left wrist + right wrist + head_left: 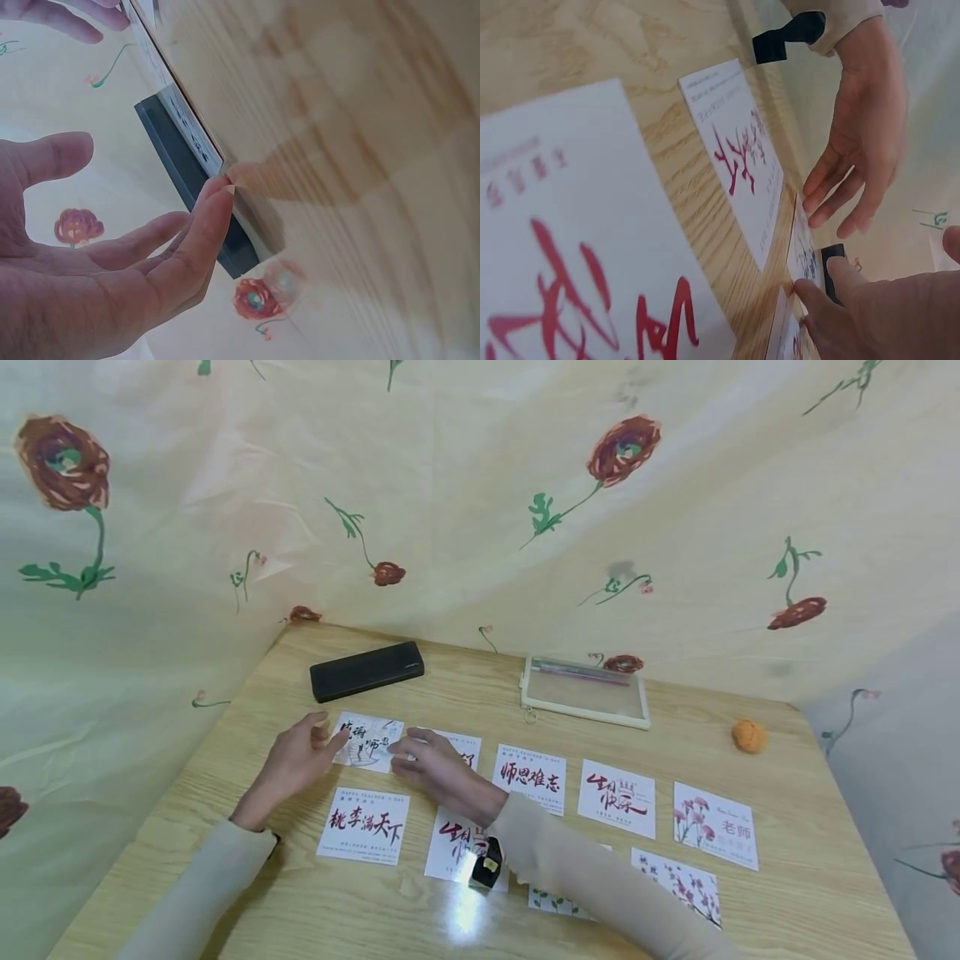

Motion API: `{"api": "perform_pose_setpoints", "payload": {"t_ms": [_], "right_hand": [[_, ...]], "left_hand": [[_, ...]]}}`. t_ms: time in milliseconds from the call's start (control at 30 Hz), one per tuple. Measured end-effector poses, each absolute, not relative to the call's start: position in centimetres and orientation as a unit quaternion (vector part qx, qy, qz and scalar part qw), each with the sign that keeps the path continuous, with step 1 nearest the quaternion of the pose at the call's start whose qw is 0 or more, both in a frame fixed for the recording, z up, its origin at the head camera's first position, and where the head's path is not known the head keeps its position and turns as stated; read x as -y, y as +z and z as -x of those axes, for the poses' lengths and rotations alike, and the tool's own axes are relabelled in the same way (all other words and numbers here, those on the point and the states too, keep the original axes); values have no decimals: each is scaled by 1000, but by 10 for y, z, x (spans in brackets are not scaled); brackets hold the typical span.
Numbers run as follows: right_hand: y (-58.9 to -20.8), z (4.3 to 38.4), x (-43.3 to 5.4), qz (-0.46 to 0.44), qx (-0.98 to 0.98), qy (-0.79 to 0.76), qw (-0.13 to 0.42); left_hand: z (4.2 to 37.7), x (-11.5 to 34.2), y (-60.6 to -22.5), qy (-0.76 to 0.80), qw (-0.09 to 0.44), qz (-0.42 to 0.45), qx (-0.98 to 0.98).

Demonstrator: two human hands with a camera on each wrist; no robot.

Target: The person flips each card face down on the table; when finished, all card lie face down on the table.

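A white card with black calligraphy (366, 745) lies flat at the far left of the cards. My left hand (296, 762) is at its left edge, fingers lightly bent and thumb apart; in the left wrist view, its fingertips (219, 187) touch the tabletop by the card's corner. At the card's right edge rests my right hand (446, 774), its fingertips (808, 289) at the card's border in the right wrist view. That hand partly covers a neighbouring card (467, 745). Just below lies a card with red calligraphy (363, 827).
More printed cards (529, 777) lie in two rows to the right, some partly under my right forearm. Behind them are a black case (367, 671) and a clear zip pouch with white edges (588, 693). An orange ball (748, 736) sits far right. Flowered cloth (450, 510) hangs around the table.
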State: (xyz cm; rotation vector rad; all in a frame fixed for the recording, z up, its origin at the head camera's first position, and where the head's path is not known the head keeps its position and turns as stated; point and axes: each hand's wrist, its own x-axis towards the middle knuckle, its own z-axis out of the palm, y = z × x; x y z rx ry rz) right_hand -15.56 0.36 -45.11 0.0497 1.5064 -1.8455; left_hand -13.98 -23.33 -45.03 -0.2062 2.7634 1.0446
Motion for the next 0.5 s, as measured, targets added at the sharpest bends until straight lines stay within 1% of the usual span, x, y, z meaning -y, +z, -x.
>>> {"api": "perform_pose_setpoints", "payload": {"t_ms": [500], "right_hand": [[-451,155,3,-35,-542,-761,354]], "left_hand": [[137,226,-450,301,75,37,-950]]}}
